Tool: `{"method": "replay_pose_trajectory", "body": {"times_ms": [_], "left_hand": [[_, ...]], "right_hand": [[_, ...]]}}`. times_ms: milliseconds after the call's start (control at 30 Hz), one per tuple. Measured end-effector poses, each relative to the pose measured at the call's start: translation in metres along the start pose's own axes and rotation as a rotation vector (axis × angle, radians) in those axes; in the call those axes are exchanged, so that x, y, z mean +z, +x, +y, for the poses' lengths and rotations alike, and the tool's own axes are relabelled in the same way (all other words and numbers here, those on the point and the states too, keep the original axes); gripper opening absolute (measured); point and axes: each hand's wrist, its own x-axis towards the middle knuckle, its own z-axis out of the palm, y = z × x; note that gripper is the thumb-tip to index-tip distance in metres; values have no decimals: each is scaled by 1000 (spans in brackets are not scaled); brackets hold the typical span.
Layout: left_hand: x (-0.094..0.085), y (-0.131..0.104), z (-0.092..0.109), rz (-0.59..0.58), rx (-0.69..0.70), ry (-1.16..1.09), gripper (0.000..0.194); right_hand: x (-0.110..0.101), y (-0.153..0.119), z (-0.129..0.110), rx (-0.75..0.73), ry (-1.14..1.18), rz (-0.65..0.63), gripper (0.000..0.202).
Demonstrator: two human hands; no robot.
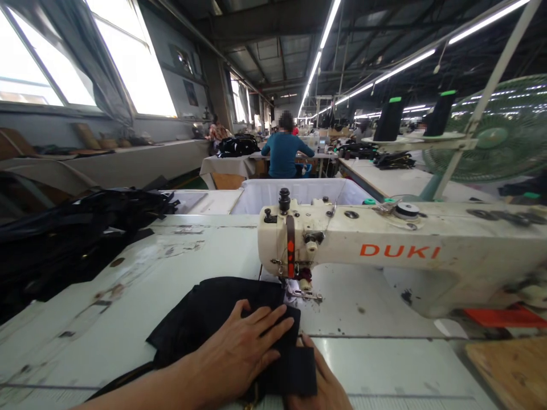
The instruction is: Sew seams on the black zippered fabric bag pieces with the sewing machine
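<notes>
Black fabric lies on the sewing table, its far edge at the presser foot and needle area of a white sewing machine. My left hand rests flat on top of it, fingers stretched toward the needle. Close by on the right, my right hand grips the near right edge of the cloth, where a dark rectangular flap covers part of the palm and fingers. A zipper-like strip with a small metal piece shows below my left hand.
A heap of black fabric pieces covers the table's left side. Behind the machine stands a white plastic bin. Thread cones and a green fan are at the right. A person in a blue top sits ahead.
</notes>
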Motion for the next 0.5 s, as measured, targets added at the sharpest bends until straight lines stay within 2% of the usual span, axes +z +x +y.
{"method": "replay_pose_trajectory", "body": {"times_ms": [100,267,400,500], "left_hand": [[4,0,0,-29,-37,36,53],[4,1,1,-31,-22,92,51],[2,0,0,2,59,136,48],[2,-1,-2,22,125,171,44]], "right_hand": [[4,-12,-1,-2,-23,5,33],[6,-19,-2,-9,-11,-20,30],[5,-17,-3,-6,2,-19,27],[3,-14,-4,-12,16,-84,24]]}}
